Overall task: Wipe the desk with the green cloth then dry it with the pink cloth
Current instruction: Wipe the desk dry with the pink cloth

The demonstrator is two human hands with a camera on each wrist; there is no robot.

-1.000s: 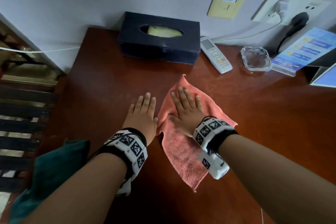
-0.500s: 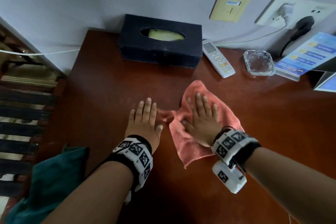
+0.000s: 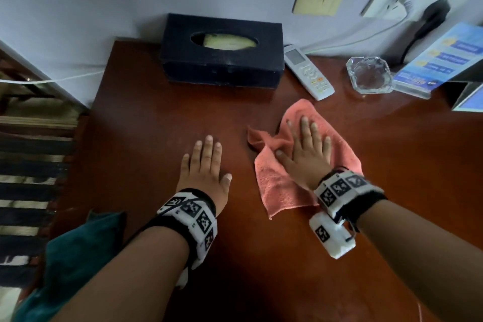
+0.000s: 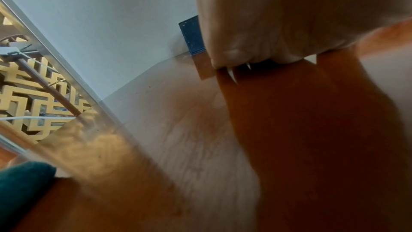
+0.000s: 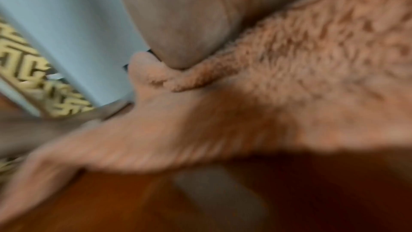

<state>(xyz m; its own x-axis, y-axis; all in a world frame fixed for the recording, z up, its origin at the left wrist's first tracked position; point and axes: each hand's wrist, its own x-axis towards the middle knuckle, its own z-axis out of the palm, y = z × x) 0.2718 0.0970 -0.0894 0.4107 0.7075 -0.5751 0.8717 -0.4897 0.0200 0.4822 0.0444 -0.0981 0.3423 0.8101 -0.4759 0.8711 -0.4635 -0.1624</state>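
From the head view, my right hand (image 3: 304, 157) lies flat with straight fingers pressed on the crumpled pink terry cloth (image 3: 277, 191), which sits on the glossy reddish-brown wooden desk (image 3: 146, 123). My left hand (image 3: 205, 167) rests palm down on bare wood just left of the cloth, fingers straight, holding nothing. Behind my left wrist, at the desk's near left edge, lies the dark green cloth (image 3: 70, 259), well apart from both hands. Beyond my hands, against the wall, stands a dark blue rectangular tissue box (image 3: 222, 60) with pale tissue showing in its oval slot. Just ahead of my right fingers lies a white remote control (image 3: 308, 72), near the cloth's far edge. Further right of it sits a clear glass ashtray (image 3: 369, 74); I cannot tell whether anything is in it. Right of that is a blue printed card in a clear stand (image 3: 439, 60).

From the left wrist view, my left palm (image 4: 289, 15) presses on the desk (image 4: 178, 139), the green cloth (image 4: 20, 188) is at the lower left and a corner of the tissue box (image 4: 191, 36) shows past my fingers.

The right wrist view is blurred: my right thumb (image 5: 178, 24) presses down on the pink cloth (image 5: 312, 59), with the desk (image 5: 133, 200) below.
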